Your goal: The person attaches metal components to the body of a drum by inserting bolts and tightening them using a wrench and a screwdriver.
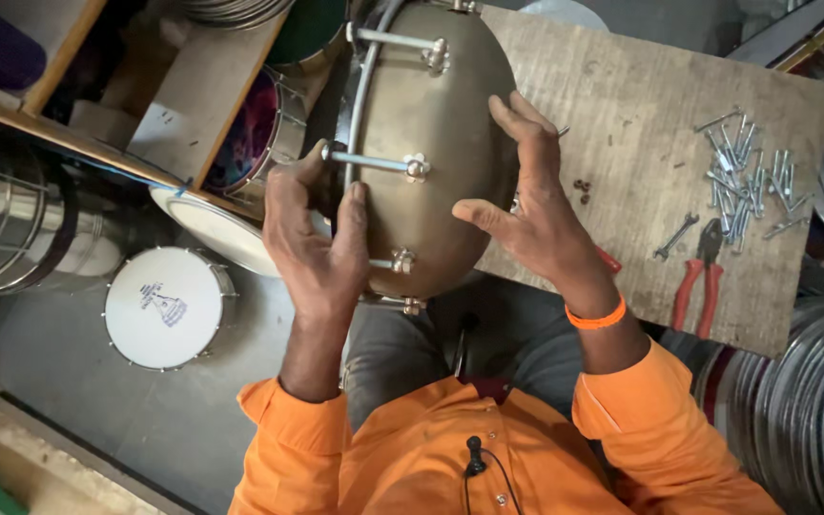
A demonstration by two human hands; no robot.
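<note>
A dull brass drum shell with a metal hoop and several tension rods rests tilted against a worn wooden board, above my lap. My left hand grips the shell's rim on the left side, thumb near a tension rod. My right hand lies spread against the shell's right flank, fingers apart, an orange band on the wrist. I wear an orange shirt.
A pile of steel bolts, a small spanner and red-handled pliers lie on the board at right. A white-headed drum stands on the floor at left. Shiny metal shells and stacked hoops surround me.
</note>
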